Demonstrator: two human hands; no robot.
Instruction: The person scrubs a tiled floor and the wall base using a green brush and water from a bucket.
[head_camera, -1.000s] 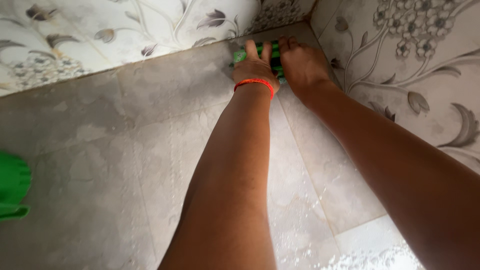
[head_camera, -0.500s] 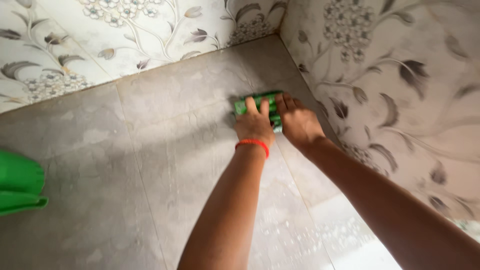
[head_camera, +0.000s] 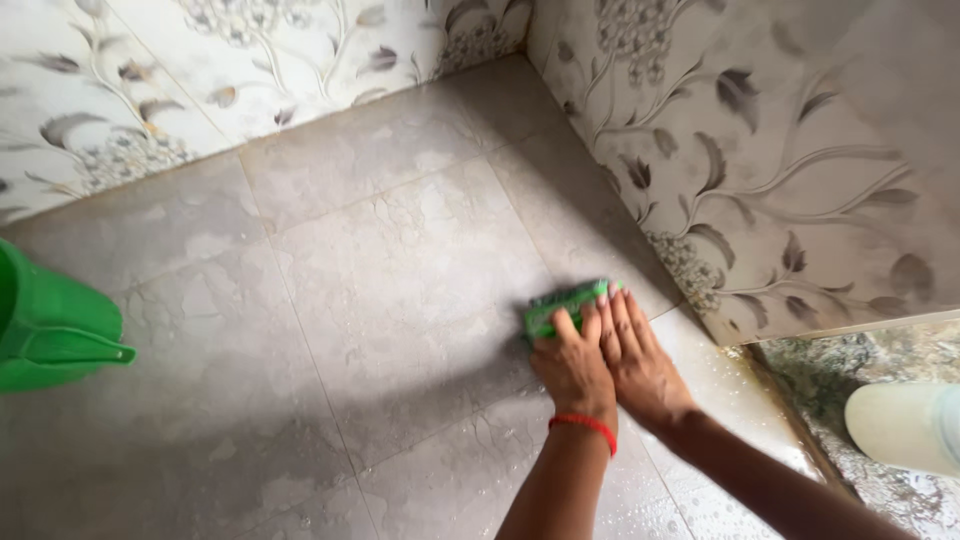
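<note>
Hands pressed side by side on a green brush (head_camera: 566, 304), which lay on the floor (head_camera: 380, 300) close to the right wall (head_camera: 760, 150), just short of the wall's lower edge. The left hand (head_camera: 572, 368), with a red band (head_camera: 583, 425) at the wrist, lay flat with fingers together over the brush's back; the right hand (head_camera: 640, 365) sat touching it, fingers likewise laid close and pushing down. Neither hand curled round the brush as far as I could see; both bore on it from above.

Wet beads and a pale sheen showed on the tiles at the floor's near edge, below and right of the hands, so that strip looked already worked, to my eye. The tiles toward the far corner and along the back wall (head_camera: 200, 70) looked dull and blotchy, with grey staining; I judged those still wanted scrubbing, though a film of damp could not be ruled out.

A green jug (head_camera: 50, 335) stood at the floor's left edge, well apart. A pale rounded object (head_camera: 900, 425) sat at the right edge, too blurred to name.
</note>
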